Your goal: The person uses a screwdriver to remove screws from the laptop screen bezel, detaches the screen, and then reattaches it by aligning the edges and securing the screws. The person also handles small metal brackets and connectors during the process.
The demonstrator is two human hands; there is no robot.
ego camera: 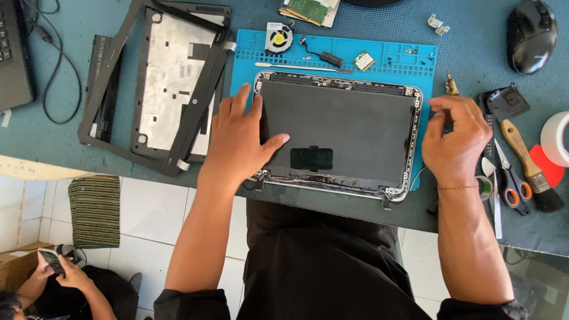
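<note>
A dark laptop screen panel (349,124) in its silver lid lies on a blue work mat (243,59) on the table. My left hand (240,139) rests flat on the panel's left edge, fingers spread, thumb pointing onto the screen. My right hand (453,139) hovers just off the panel's right edge with fingers curled and pinched together; whether something small sits between them cannot be told.
Black laptop bezel and case parts (172,83) lie left of the mat. A fan (278,37) and small parts sit on the mat's top. Right: mouse (530,35), brush (527,163), scissors (510,178), tape roll (557,139). Another person (59,284) sits on the floor at lower left.
</note>
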